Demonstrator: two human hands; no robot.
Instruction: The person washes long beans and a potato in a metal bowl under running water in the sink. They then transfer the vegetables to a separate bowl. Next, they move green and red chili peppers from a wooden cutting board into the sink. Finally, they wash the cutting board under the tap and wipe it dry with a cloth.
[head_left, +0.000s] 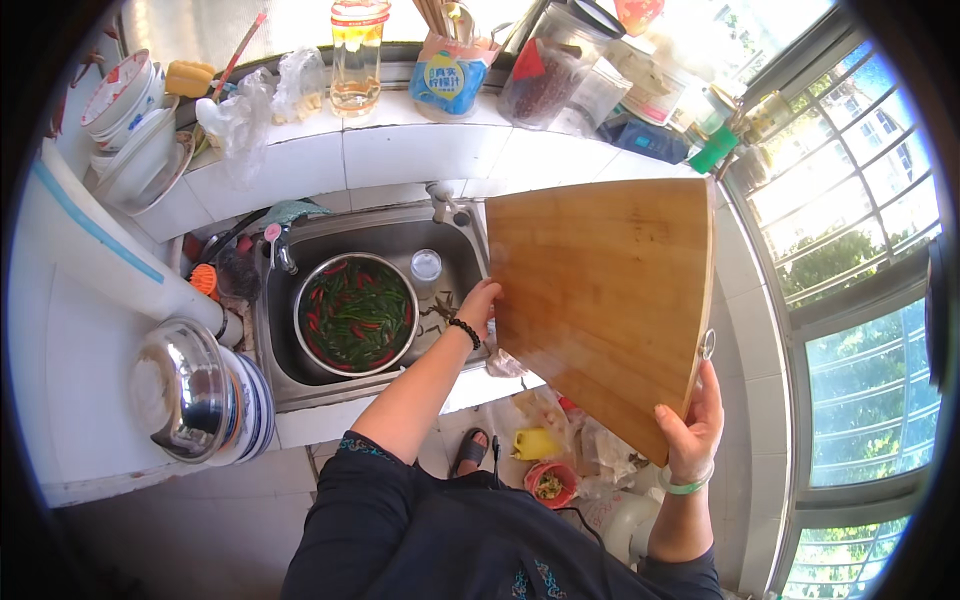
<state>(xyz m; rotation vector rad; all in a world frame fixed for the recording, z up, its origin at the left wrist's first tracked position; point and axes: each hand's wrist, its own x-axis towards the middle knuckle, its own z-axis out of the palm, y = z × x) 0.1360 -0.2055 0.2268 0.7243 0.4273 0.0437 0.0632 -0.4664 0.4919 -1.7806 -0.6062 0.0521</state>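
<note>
A large wooden cutting board (607, 292) is held tilted between my two hands, to the right of the sink. My left hand (478, 309) grips its left edge, the fingers partly hidden by the board. At the lower right corner, my right hand (694, 427) clasps the edge just below a metal hanging ring (707, 344). Left of the board, a round metal basin (411, 281) full of red and green chili peppers (356, 315) in water sits in the stainless steel sink (281, 352). Beside the basin stands a clear plastic cup (426, 265).
Two faucets (283, 251) rise at the sink's back. Stacked bowls (124, 112), an oil bottle (356, 60) and jars (540, 75) line the tiled ledge. A metal bowl tops several dishes (251, 412) at left. Below lie a red bucket (534, 476), plastic bags and a gas cylinder (619, 521).
</note>
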